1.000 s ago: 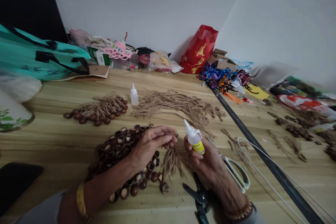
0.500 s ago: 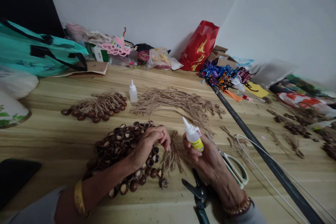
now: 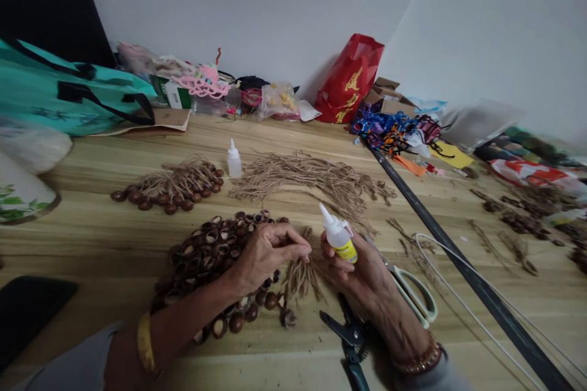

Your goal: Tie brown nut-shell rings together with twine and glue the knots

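Note:
My left hand (image 3: 266, 253) rests over a heap of brown nut shells (image 3: 208, 256), fingertips pinched at the top of a small bundle of jute strings (image 3: 302, 275). What it pinches is too small to name. My right hand (image 3: 362, 275) grips a small glue bottle (image 3: 338, 235) with a white nozzle and yellow label, held upright beside the bundle. The two hands sit close together, fingertips a few centimetres apart.
Black pliers (image 3: 351, 336) and white-handled scissors (image 3: 413, 296) lie by my right wrist. Farther back are a second glue bottle (image 3: 233, 160), a pile of strung nuts (image 3: 172, 186), loose jute cords (image 3: 316, 180), a red bag (image 3: 349, 80) and a teal bag (image 3: 68, 98). A dark rail (image 3: 458, 256) crosses diagonally.
My left hand curled down onto the shells, then came back up with its fingertips pinched at the string bundle. The right hand kept the glue bottle nearly still.

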### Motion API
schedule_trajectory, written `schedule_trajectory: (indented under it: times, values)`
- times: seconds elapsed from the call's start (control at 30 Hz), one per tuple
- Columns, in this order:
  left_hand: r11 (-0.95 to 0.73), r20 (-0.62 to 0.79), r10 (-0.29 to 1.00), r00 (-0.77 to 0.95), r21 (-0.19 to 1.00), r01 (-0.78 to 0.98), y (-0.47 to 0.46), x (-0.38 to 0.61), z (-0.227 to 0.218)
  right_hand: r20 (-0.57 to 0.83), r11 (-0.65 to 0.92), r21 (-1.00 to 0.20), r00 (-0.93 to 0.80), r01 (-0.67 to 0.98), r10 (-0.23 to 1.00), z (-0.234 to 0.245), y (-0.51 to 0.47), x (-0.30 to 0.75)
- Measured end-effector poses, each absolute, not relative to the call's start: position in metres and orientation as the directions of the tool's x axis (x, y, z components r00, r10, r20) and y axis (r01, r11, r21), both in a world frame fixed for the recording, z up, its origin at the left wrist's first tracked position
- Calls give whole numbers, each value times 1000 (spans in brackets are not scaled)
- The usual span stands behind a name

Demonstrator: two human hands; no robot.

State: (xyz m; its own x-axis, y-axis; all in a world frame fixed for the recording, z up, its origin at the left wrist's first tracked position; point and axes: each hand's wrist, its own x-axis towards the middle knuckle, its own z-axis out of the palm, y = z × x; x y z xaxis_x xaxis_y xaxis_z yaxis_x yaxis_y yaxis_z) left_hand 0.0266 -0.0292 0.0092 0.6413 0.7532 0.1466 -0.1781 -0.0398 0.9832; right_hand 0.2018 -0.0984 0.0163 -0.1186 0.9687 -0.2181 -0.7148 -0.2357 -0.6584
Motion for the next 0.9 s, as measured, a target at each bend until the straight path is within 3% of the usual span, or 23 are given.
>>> schedule_trajectory:
  times: [0.4, 0.73, 0.9]
  values:
    - [93, 94, 725, 682, 968, -233, -30, 26, 11, -231, -237, -658, -107, -715, 967, 16, -98, 201]
    - [21, 119, 748, 653, 979, -202, -30, 27, 12, -224, -251, -644, -136, -722, 965, 20, -96, 200]
    - [88, 88, 763, 640, 967, -238, -30, 27, 10, -215, -229, -642, -115, -731, 970, 18, -96, 200]
